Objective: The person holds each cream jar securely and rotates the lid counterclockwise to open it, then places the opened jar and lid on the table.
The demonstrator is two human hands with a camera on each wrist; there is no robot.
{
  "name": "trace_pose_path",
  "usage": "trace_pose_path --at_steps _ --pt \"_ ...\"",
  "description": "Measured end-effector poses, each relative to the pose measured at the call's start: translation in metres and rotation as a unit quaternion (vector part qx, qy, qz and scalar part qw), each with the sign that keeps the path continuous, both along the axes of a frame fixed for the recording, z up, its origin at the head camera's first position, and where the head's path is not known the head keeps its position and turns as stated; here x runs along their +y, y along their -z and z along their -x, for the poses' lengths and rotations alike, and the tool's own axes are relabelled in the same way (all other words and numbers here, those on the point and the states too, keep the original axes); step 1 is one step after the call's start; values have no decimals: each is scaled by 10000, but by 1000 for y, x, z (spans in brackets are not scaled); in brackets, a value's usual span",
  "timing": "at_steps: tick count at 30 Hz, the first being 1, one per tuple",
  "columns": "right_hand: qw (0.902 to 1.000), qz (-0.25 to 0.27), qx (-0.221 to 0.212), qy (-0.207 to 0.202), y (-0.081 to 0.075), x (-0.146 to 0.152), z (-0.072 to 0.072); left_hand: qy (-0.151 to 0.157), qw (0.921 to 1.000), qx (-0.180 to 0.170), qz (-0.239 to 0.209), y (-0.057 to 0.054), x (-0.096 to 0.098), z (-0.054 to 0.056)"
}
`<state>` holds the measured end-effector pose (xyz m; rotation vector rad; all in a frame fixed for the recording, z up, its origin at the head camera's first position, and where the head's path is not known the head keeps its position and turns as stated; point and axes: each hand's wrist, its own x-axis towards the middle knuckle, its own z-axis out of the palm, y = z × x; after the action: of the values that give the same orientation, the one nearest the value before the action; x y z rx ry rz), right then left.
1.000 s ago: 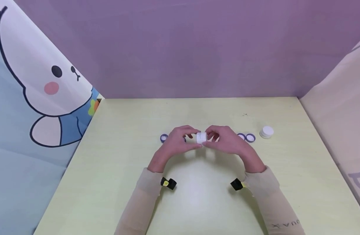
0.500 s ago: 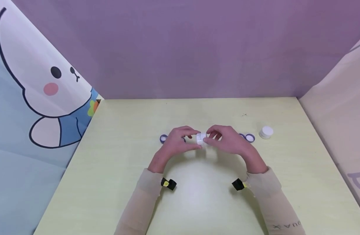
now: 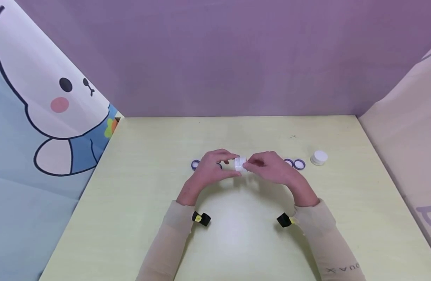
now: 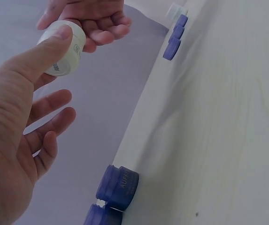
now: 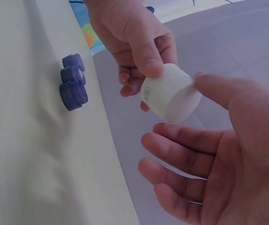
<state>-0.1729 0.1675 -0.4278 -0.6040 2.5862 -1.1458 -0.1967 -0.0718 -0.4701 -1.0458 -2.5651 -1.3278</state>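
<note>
A small white jar is held up on its side between the two hands, above the table. My left hand pinches its body between thumb and fingers, with the other fingers loose below, as the left wrist view shows. The jar's smooth round lid faces my right hand. In the right wrist view the right thumb tip is right at the lid's edge, while the other fingers are spread, relaxed and apart from the lid. Printed lettering shows on the jar's side.
Open blue jars stand in a row behind the left hand, partly hidden in the head view. Blue lids lie beyond the right hand, near a second white jar. A purple cloth wall rises behind the table's far edge.
The right fingers have shifted at the lid end of the white jar, coming off and closer together. The left hand keeps its grip nearly in place.
</note>
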Motion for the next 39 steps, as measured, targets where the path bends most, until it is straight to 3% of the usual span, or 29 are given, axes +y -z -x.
trace_pose_path --at_steps 4,10,18,25,39 --pt "9992 87 310 -230 4 2 0 21 9999 -86 107 2 0 -2" --pt "9981 262 512 -218 2 2 0 48 10000 30 12 -1 0 -2" --pt "9999 -95 -63 113 0 4 -1 33 10000 5 -61 -1 1 -1" --pt "9994 -89 -332 -11 1 4 0 29 10000 27 -72 1 2 1" --pt "9984 386 343 -241 3 6 3 28 9999 -7 -158 6 1 2"
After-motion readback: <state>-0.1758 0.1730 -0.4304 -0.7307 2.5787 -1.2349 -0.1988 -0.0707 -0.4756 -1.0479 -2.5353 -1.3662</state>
